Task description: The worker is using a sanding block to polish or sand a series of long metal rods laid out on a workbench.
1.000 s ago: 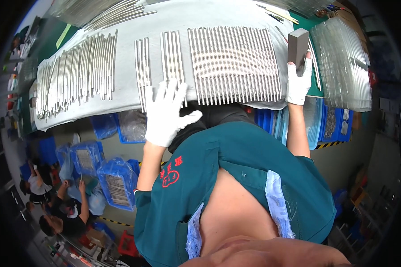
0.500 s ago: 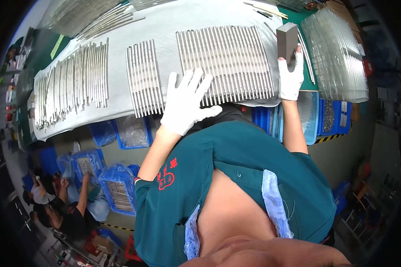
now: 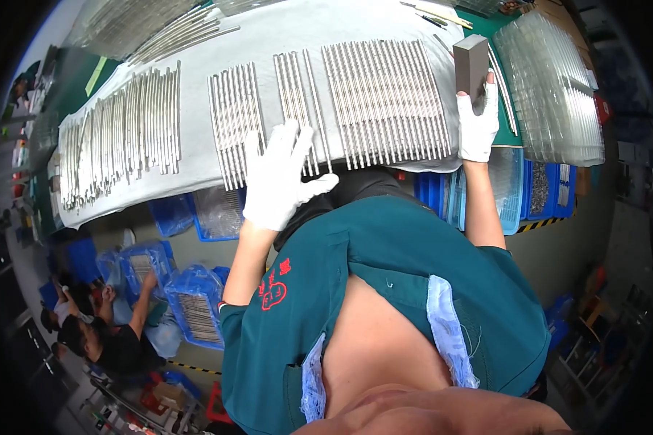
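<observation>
**Gloved hands over rows of metal rods**

Head view: the left hand (image 3: 279, 177), in a white glove, lies flat with fingers spread wide on the near ends of a small group of metal rods (image 3: 297, 109) on the grey-white cloth (image 3: 268, 29). The right hand (image 3: 477, 125) — also gloved — grips a grey rectangular block (image 3: 471, 64) at the right end of the wide rod row (image 3: 384, 101). Stacked clear plastic trays (image 3: 551, 87) sit far right — blue bins (image 3: 551, 190) below them.
</observation>
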A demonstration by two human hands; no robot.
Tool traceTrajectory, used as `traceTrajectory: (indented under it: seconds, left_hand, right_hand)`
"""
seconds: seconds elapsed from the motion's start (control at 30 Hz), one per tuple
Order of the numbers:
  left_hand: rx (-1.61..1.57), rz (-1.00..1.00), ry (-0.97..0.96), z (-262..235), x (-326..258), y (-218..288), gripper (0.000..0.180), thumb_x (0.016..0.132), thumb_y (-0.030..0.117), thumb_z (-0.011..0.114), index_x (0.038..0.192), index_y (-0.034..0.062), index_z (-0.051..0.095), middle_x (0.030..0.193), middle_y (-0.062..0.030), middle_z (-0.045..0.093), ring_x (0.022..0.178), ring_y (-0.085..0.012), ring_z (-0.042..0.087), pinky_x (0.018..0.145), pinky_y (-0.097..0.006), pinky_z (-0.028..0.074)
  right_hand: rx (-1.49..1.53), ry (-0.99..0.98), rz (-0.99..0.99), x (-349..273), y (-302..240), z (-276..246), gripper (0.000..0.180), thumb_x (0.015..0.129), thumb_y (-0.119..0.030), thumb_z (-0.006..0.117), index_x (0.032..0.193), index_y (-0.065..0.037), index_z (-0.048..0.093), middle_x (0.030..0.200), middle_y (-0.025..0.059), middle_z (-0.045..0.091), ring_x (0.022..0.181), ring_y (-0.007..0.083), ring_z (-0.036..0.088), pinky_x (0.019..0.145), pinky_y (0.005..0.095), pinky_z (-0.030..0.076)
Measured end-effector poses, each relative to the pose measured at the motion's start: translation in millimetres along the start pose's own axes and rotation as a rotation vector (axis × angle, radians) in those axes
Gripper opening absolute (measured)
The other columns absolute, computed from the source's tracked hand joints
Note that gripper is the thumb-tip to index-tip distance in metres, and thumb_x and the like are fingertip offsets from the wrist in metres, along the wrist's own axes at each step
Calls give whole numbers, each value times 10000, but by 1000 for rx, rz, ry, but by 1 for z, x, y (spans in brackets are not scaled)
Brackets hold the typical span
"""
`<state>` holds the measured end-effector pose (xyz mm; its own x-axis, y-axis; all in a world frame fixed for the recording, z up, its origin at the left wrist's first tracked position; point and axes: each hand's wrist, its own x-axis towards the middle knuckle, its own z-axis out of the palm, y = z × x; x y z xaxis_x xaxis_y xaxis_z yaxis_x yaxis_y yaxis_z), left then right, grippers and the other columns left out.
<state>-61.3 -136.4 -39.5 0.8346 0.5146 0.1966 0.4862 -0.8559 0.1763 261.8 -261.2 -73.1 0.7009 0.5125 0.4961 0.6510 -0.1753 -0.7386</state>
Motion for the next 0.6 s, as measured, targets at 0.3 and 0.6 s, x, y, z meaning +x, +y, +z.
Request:
traceTrajectory:
  seconds: [0.3, 0.6]
  left_hand:
    - [-91, 77, -39, 13, 24, 20, 874, 771, 692, 548, 1342, 31, 520, 1369, -187, 510, 1287, -334, 455, 1100, -591, 220]
    - [28, 18, 8, 1, 5, 3, 798, 780, 636, 600, 1302, 33, 559, 1321, -241, 531, 1235, -392, 473, 1080, -587, 243]
  right_hand:
    - [-12, 7, -17, 0, 2, 5, 697, 829, -132, 744, 1434, -35, 410, 1462, 150, 452, 1283, 279, 506, 1057, 355, 414]
    - [-83, 25, -68, 0, 6, 0, 708, 818, -198, 750, 1431, -68, 421, 1438, 167, 473, 1241, 321, 542, 1005, 351, 455]
